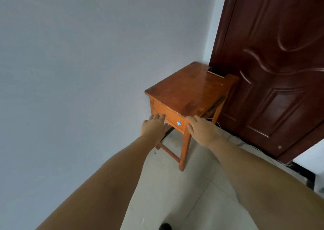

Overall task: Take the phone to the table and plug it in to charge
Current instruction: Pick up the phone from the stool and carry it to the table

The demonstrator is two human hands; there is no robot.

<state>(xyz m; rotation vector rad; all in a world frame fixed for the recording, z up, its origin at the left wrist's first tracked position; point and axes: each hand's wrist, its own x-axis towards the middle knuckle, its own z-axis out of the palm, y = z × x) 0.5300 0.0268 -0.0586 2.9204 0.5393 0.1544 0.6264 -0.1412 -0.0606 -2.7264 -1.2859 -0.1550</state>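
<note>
A small orange wooden table (189,89) stands in the corner, with one drawer that has a shiny knob (178,123). My left hand (154,126) reaches to the table's front left corner, fingers spread, holding nothing. At the front right corner, just right of the knob, my right hand (201,129) is stretched out palm down, also holding nothing. No phone is in view. A thin white cable (216,122) shows on the floor behind the table's right leg.
A dark brown panelled door (273,71) stands right of the table, close to its right edge. A plain pale wall (78,63) fills the left side. The floor (192,186) is light tile. A dark baseboard runs along the door's foot.
</note>
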